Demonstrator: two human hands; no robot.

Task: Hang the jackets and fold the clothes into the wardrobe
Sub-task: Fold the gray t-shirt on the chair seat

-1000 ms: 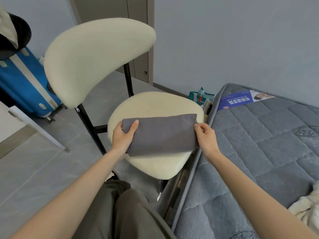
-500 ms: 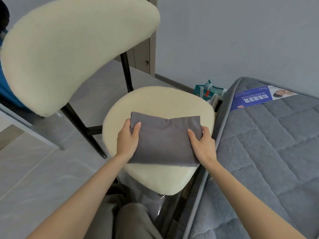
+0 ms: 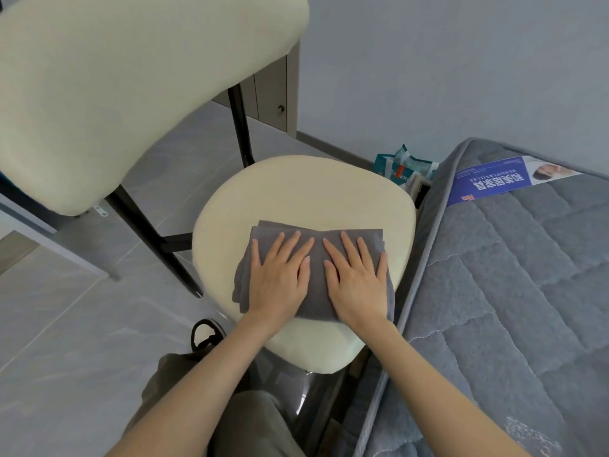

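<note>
Folded grey garment [image 3: 318, 291] lying flat on chair seat [image 3: 296, 192].
Dark grey, soft matte fabric, folded into a compact rectangle of several layers, with stacked edges showing along the far side and the left side. Set across the front-middle of the cream seat, long side running left to right, a bit skewed. Near-right corner at the seat rim, drooping slightly over it. Mostly covered by left hand [image 3: 280, 278] and right hand [image 3: 357, 282], side by side, palms down, fingers straight and spread, pressing on top.
</note>
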